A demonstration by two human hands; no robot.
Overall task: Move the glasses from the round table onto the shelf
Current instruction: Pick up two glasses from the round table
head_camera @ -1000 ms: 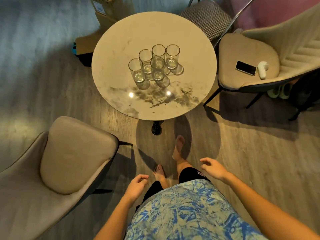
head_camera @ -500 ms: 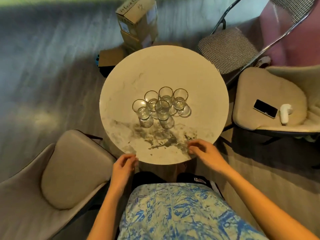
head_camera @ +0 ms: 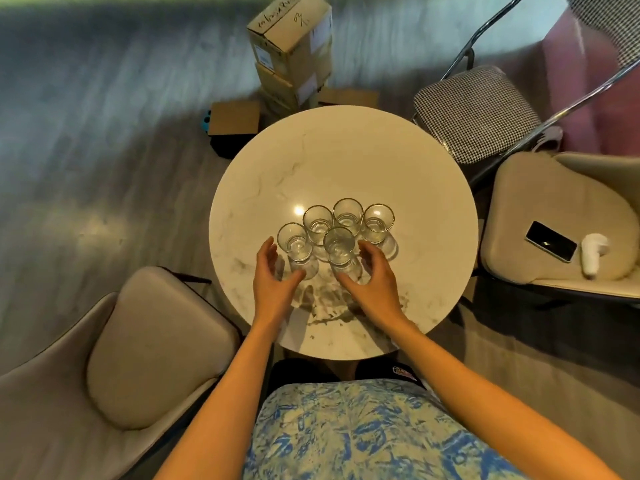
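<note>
Several clear glasses stand clustered upright on the round marble table (head_camera: pixel 346 150). Nearest me are the front left glass (head_camera: pixel 295 241) and the front middle glass (head_camera: pixel 339 244); three more stand behind, the rightmost glass (head_camera: pixel 378 222) among them. My left hand (head_camera: pixel 272 282) is open, fingers curved beside the front left glass, just short of touching it. My right hand (head_camera: pixel 370 282) is open too, cupped around the near right side of the front middle glass. Neither hand holds anything. No shelf is in view.
A beige armchair (head_camera: pixel 145 348) stands at the near left, another beige chair (head_camera: pixel 554 216) at the right carries a phone (head_camera: pixel 551 241) and a white case (head_camera: pixel 593 252). A houndstooth chair (head_camera: pixel 474 109) and stacked cardboard boxes (head_camera: pixel 294 50) stand beyond the table.
I have stepped up to the table. Both hands have risen from the table's near edge and reached forward over it to the front glasses.
</note>
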